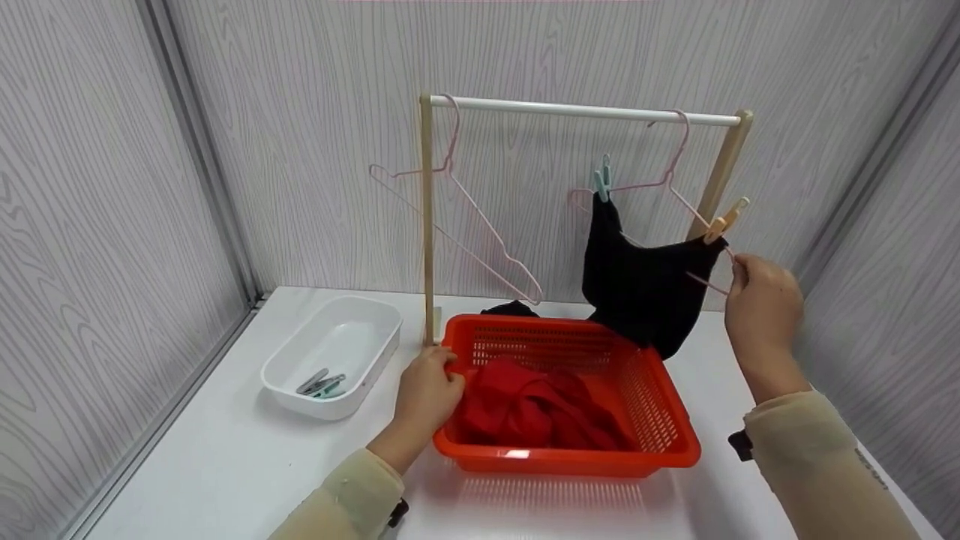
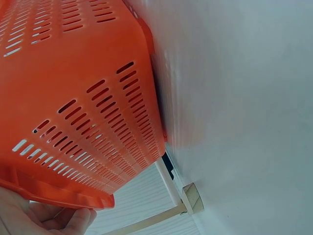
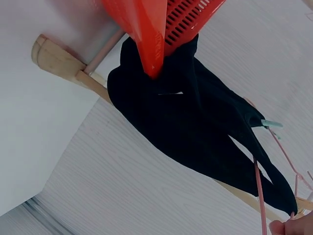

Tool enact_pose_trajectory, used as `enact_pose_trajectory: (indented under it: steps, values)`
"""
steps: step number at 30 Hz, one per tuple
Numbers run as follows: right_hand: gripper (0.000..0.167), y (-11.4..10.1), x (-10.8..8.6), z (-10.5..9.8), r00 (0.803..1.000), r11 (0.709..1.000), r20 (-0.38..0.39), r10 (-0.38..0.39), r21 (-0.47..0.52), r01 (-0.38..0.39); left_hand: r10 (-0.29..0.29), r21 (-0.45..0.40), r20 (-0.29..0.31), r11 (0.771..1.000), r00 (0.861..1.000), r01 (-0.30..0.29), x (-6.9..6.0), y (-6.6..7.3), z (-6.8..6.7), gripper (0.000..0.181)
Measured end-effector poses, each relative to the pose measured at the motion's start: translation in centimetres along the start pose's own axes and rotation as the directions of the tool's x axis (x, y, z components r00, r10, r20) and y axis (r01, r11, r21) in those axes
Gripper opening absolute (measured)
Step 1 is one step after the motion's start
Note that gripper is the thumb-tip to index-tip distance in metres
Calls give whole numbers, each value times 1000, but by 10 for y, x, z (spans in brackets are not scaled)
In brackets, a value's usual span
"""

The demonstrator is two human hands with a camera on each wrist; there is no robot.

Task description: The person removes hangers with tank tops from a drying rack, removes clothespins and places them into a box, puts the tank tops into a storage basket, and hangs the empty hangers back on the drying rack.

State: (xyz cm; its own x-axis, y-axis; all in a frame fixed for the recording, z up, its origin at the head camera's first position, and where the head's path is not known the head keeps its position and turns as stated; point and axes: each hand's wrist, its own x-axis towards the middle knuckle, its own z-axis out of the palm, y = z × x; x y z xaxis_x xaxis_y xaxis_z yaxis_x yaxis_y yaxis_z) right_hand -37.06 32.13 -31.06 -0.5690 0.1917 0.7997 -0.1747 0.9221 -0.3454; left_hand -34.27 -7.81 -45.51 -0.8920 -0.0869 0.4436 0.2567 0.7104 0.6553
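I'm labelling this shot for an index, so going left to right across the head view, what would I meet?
White plastic tray with clothespins → left hand → crumpled red cloth → hanging black garment → right hand.

The basket (image 1: 570, 461) is glossy plastic — black garment (image 1: 641, 281), matt cloth.

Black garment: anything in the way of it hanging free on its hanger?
Possibly the red basket: its far right corner overlaps the garment's lower part in both the head and right wrist views. Whether they touch, I can't tell.
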Motion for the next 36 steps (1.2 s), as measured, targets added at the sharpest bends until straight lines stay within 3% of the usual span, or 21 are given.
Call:
enact_pose_trajectory:
  steps: [14,27,36]
  values:
    - [23,8,1,-1,997,997,-50,64,57,-61,35,7,-13,999,999,-35,-2,-1,1,25]
    - [21,9,-2,-2,991,992,-129,19,125,-3,-23,-2,16,1000,1000,23,1,0,-1,27]
    - [20,9,-3,-5,983,989,-181,-13,140,39,7,13,4,1000,1000,-7,1,0,0,26]
